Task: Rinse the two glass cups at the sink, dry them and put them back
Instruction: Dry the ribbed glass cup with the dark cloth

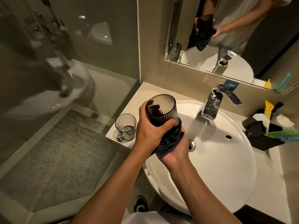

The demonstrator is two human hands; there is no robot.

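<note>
My left hand (149, 126) grips a ribbed smoky glass cup (161, 107) around its side, mouth tilted toward me, above the left rim of the white sink (226, 159). My right hand (176, 151) cups a dark blue cloth (169, 141) against the cup's base from below. Part of the cloth shows inside the cup. A second ribbed glass cup with a handle (125, 127) stands upright on the counter corner, just left of my left hand.
A chrome tap (215, 104) stands behind the basin, with no water running. Black boxes, packets and a toothbrush (265, 131) crowd the counter at right. A mirror (226, 38) hangs above. A glass shower screen (64, 78) borders the counter's left edge.
</note>
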